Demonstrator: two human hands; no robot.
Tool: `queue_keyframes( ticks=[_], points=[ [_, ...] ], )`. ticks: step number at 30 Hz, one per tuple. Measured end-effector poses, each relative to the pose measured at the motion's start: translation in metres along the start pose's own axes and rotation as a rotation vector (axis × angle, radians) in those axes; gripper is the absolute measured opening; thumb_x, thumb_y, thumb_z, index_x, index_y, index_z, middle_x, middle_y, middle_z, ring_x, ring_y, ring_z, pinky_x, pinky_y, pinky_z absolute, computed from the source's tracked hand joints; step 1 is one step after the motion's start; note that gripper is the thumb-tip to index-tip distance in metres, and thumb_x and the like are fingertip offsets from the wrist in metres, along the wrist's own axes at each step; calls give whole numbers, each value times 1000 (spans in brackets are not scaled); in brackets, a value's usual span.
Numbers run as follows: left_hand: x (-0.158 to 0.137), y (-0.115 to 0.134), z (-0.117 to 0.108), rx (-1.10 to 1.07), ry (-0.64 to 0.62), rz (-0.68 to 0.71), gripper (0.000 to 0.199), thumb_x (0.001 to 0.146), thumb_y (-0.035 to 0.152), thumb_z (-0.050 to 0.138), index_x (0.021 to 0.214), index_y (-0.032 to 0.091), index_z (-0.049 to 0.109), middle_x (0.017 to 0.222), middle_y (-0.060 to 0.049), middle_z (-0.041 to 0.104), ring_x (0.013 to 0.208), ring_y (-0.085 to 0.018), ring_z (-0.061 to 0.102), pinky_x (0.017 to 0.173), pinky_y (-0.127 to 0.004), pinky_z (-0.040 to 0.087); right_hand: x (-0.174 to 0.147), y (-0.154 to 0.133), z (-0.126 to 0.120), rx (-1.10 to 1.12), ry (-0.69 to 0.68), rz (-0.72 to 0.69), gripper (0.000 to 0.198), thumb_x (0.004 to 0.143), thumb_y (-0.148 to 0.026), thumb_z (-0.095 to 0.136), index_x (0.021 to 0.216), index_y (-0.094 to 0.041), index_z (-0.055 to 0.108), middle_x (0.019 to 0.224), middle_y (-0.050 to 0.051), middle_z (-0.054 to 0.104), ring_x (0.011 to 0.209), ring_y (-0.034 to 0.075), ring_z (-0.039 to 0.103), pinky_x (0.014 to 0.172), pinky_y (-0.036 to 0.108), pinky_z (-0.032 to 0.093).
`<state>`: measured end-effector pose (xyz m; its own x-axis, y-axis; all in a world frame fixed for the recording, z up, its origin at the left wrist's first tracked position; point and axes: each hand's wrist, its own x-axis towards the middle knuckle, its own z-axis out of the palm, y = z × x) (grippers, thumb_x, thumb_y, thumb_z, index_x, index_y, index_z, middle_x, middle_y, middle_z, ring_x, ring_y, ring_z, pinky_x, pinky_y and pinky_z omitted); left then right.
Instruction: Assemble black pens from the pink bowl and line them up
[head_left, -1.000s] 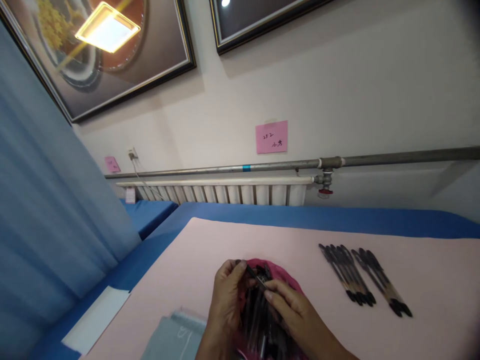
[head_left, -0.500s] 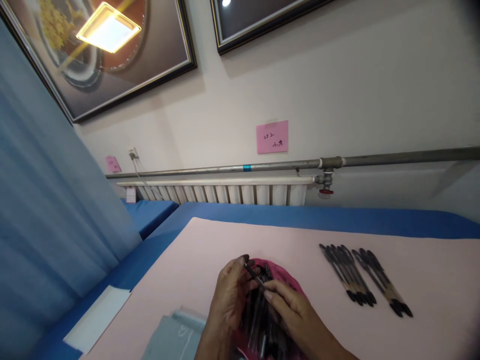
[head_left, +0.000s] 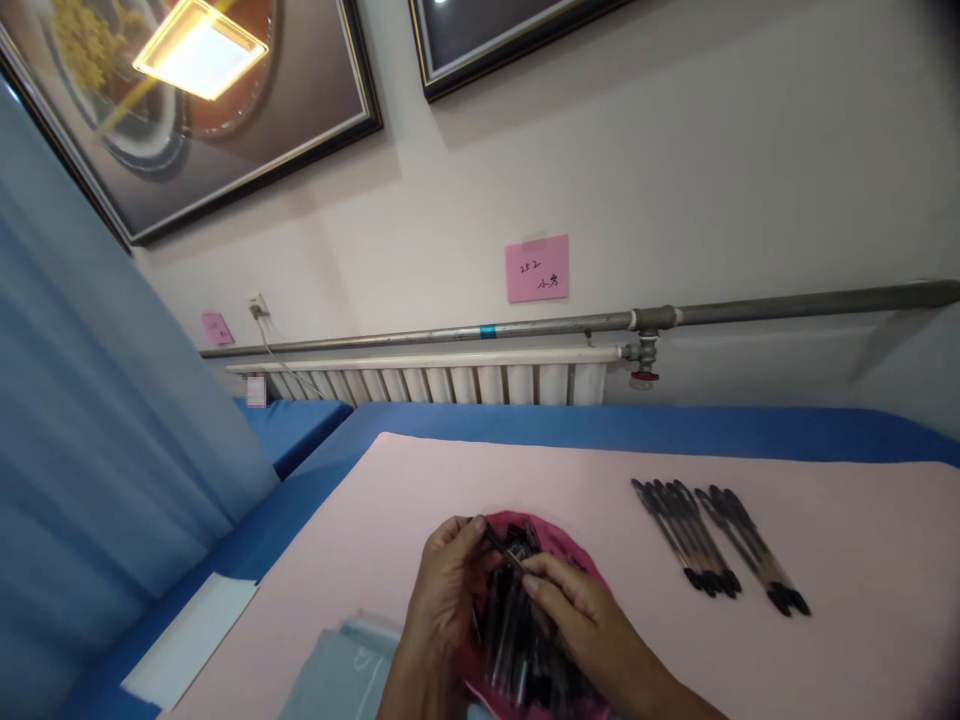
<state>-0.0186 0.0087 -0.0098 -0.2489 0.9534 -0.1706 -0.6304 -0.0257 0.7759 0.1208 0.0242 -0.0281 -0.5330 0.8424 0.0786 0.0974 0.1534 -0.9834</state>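
**Kinda nervous watching this grip**

So the main thing here is 1 slim dark piece (head_left: pixel 498 541), a pen or part of 1, hanging slantwise between 2 hands, right above a pink basket (head_left: pixel 559 538). The left hand (head_left: pixel 441 585) has its thumb and fingers pinched closed on the upper end, hiding most of it. The right hand (head_left: pixel 581 612) pinches the lower end, thumb against fingers. Can't tell from here if there's a cap on it.

Under that, the basket holds a jumble of dark, see-through pens (head_left: pixel 514 635). This is my worry: only fingertips have hold of the piece, so if 1 pinch slips, I'd bet it drops into that pile and is a pain to spot, everything in there being just as dark. Both wrists also sit close over the basket, so a careless bump could shove it or tip the rim.

Off to the right, 2 loose groups of pens (head_left: pixel 686 540) lie side by side on the pink sheet (head_left: pixel 352 545). A stray swing of the right forearm could roll them out of line. Farther left there's a grey-blue packet (head_left: pixel 337 675), then white paper (head_left: pixel 191 640) near the blue curtain (head_left: pixel 105 400).
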Motion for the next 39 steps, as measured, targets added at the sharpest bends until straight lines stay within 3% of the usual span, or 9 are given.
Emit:
queue_keyframes(
  ticks=[4, 9, 17, 21, 23, 26, 31, 35, 39],
  points=[
    [0, 0, 1, 24, -23, -18, 25, 62, 31, 71, 71, 12, 59, 68, -5, 66, 61, -12, 60, 59, -23, 46, 0, -1, 0, 12, -3, 16, 17, 83, -35, 44, 76, -22, 52, 58, -4, 45, 53, 13, 43, 52, 26, 35],
    [0, -1, 1, 51, 34, 8, 30, 53, 28, 77, 57, 13, 51, 53, 1, 59, 51, -9, 55, 53, -20, 43, -1, 2, 1, 27, 0, 14, 16, 82, -34, 45, 74, -23, 54, 58, -4, 45, 54, 12, 43, 51, 25, 35],
    [-2, 5, 0, 61, -19, 22, 23, 54, 23, 76, 65, 11, 59, 63, -3, 64, 59, -11, 59, 60, -23, 46, 0, -3, 1, 307, -56, 210, 16, 78, -36, 49, 69, -23, 51, 45, -8, 41, 33, 5, 25, 35, 20, 16],
    [-2, 8, 1, 112, -33, 10, 23, 56, 26, 74, 69, 12, 60, 66, -3, 64, 61, -12, 59, 62, -25, 46, 0, -8, -1, 386, -56, 269, 16, 77, -36, 50, 71, -22, 51, 45, -8, 42, 32, 4, 25, 34, 18, 12],
    [-1, 8, -2, 218, -31, 30, 24, 62, 32, 69, 75, 13, 61, 68, -4, 64, 62, -13, 58, 62, -25, 45, 0, -10, -1, 403, -19, 264, 15, 77, -36, 50, 73, -21, 52, 46, -8, 42, 34, 4, 26, 34, 17, 13],
    [3, 7, -11, 562, 25, 140, 22, 69, 36, 61, 73, 14, 61, 63, -2, 61, 58, -13, 55, 57, -24, 41, 1, -11, -2, 417, 40, 237, 15, 77, -36, 51, 74, -21, 52, 47, -8, 41, 35, 4, 28, 33, 17, 14],
    [7, 3, -23, 1051, 73, 253, 7, 67, 19, 57, 61, 19, 60, 58, 0, 58, 57, -13, 49, 56, -23, 33, 2, -8, -4, 450, 64, 228, 16, 76, -36, 53, 75, -20, 52, 51, -7, 43, 35, 3, 29, 33, 16, 15],
    [7, 1, -21, 1118, 84, 285, 15, 60, 8, 56, 58, 21, 63, 60, -1, 59, 61, -15, 48, 61, -24, 30, 4, -5, -6, 506, 79, 244, 19, 74, -38, 55, 75, -19, 50, 52, -7, 44, 35, 3, 29, 33, 15, 14],
    [-3, 0, -16, 1112, 150, 334, 16, 57, 8, 58, 56, 23, 63, 58, -1, 56, 60, -17, 47, 63, -25, 28, 6, -4, -7, 544, 104, 245, 21, 72, -38, 57, 76, -19, 49, 52, -7, 44, 36, 3, 29, 33, 14, 15]
  ],
)
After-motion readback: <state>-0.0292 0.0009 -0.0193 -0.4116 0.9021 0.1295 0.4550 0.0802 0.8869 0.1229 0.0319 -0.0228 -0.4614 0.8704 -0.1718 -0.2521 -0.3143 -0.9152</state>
